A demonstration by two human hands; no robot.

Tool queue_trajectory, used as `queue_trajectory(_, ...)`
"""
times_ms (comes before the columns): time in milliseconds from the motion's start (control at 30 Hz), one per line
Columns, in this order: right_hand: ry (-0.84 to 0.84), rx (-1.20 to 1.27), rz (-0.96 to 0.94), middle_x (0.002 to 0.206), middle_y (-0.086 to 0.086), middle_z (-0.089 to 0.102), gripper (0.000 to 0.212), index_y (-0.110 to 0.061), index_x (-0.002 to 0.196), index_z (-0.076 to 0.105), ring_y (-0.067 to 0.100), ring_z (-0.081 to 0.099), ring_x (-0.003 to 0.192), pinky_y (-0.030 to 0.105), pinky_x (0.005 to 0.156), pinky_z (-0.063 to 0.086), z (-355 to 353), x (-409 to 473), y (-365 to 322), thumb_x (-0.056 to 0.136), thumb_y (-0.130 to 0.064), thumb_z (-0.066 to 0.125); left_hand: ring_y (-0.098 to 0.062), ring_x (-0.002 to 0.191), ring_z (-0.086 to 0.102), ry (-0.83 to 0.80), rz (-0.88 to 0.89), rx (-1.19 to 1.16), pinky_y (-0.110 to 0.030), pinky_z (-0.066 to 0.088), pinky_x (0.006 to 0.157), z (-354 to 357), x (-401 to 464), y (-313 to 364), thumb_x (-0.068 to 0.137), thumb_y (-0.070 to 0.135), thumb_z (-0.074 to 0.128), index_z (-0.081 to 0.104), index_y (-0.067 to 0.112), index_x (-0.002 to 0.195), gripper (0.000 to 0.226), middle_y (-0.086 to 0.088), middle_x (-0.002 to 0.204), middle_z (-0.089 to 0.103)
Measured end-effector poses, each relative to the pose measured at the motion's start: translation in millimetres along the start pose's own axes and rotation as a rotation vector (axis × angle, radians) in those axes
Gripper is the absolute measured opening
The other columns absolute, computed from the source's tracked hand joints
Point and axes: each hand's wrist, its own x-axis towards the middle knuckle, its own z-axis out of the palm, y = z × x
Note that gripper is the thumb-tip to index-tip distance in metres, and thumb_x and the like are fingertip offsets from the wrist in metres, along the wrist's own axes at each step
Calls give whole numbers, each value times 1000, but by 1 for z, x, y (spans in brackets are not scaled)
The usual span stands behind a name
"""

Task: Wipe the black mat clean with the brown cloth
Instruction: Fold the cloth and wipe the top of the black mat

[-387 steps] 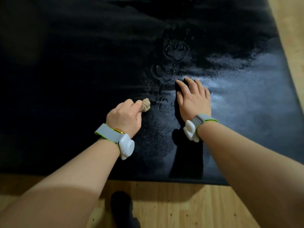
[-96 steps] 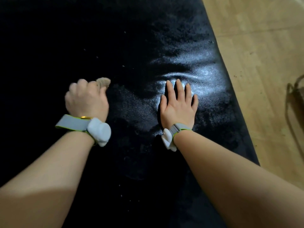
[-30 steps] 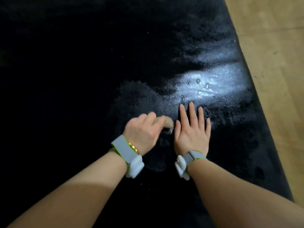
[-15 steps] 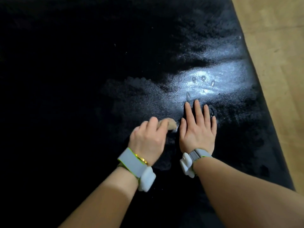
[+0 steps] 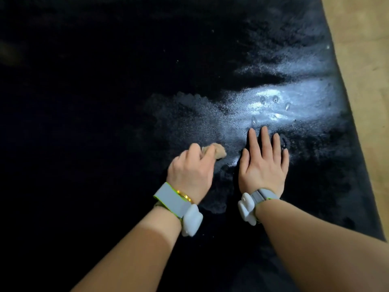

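Note:
The black mat fills almost the whole view. A wet, shiny patch with a few water drops lies on it just beyond my right hand. My left hand is closed around the small bunched brown cloth, whose end sticks out past my fingers and rests on the mat. My right hand lies flat on the mat with fingers spread, just right of the cloth and not touching it. Both wrists wear grey bands with white units.
Light wooden floor runs along the mat's right edge, which slants from the top right down to the lower right. The left and far parts of the mat are dark and featureless.
Over the last second my left hand slid the cloth slightly left, away from my right hand. My right hand stayed flat. The view shifted a little.

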Motion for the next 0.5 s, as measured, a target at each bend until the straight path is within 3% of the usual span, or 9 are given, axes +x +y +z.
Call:
queue_trajectory(67, -11, 15, 3, 160, -10, 11, 54, -39, 149, 19, 17, 5, 148, 41, 118, 1, -1, 0, 0, 96, -46, 18, -25, 51, 49, 27, 55, 4, -31, 40, 38, -3, 0, -4, 86, 28, 55, 70, 20, 99, 22, -6, 70, 48)
queue_trajectory(167, -17, 15, 1, 160, -10, 9, 54, -40, 150, 17, 17, 4, 148, 41, 119, 0, -2, 1, 0, 96, -46, 17, -25, 52, 49, 11, 59, 195, -30, 34, 38, -10, 19, -33, 85, 26, 62, 69, 26, 95, 12, -5, 71, 47)
queue_trajectory(233, -14, 12, -1, 160, -10, 10, 54, -39, 150, 18, 17, 4, 148, 42, 119, 1, -1, 1, 0, 96, -46, 18, -31, 56, 52, 29, -173, 227, -32, 37, 43, -19, 37, -64, 88, 27, 59, 68, 28, 98, 14, -10, 79, 50)
queue_trajectory(300, -4, 13, -3, 160, -10, 12, 53, -39, 149, 19, 17, 6, 148, 42, 118, 2, 0, 1, 0, 97, -45, 19, -39, 69, 55, 74, -482, 175, -41, 42, 54, -29, 52, -92, 92, 30, 53, 66, 21, 106, 22, -17, 94, 50)
queue_trajectory(333, 1, 13, -5, 160, -9, 13, 53, -38, 149, 20, 18, 7, 148, 42, 118, 3, 0, 2, 0, 97, -45, 20, -39, 74, 54, 88, -551, 160, -42, 41, 58, -30, 56, -100, 92, 32, 52, 64, 17, 108, 25, -18, 98, 49)
queue_trajectory(400, 11, 11, -6, 159, -8, 14, 53, -37, 149, 22, 19, 9, 147, 43, 118, 4, -1, 3, 2, 97, -44, 21, -38, 72, 53, 116, -548, 139, -41, 41, 58, -23, 57, -98, 92, 34, 51, 64, 15, 106, 27, -17, 95, 48)
queue_trajectory(500, 42, 2, -11, 158, -7, 19, 53, -35, 149, 27, 20, 14, 147, 44, 118, 8, 0, 4, 3, 97, -43, 26, -32, 54, 50, 88, -283, 37, -35, 42, 44, -11, 45, -54, 87, 35, 49, 67, 25, 100, 24, -12, 78, 49)
